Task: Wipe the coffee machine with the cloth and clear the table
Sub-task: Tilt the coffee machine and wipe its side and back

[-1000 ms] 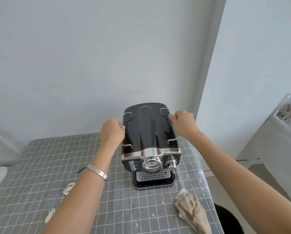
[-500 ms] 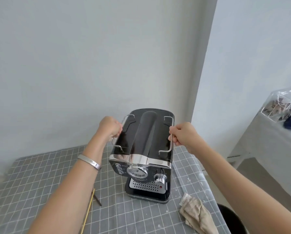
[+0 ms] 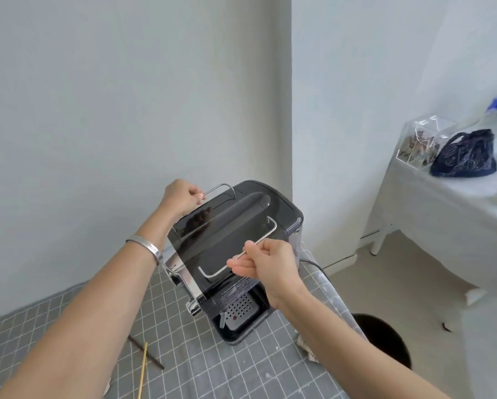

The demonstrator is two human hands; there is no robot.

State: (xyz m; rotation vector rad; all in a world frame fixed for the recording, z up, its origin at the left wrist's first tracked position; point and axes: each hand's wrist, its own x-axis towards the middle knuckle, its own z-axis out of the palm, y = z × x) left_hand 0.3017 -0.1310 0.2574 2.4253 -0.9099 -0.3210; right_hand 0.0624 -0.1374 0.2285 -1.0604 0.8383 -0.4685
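1. Worktop (image 3: 241, 367) with the grey checked cover is the biggest thing here; a second white table (image 3: 443, 203) stands well apart on the right.
2. One black coffee machine (image 3: 235, 234) sits near the worktop's right edge, turned at an angle.
3. Both arms are stretched out over it. Left hand (image 3: 181, 198) has its fingers curled tight round the far wire rail (image 3: 218, 188), bracelet (image 3: 148, 249) on that wrist.
4. Right hand (image 3: 266, 264) is fisted on the near wire rail (image 3: 259, 243), so two rails, one per hand.
5. One cloth (image 3: 306, 345) peeks out under the right forearm, at the edge.
6. Two thin sticks (image 3: 143, 361) lie crossed, lower left.
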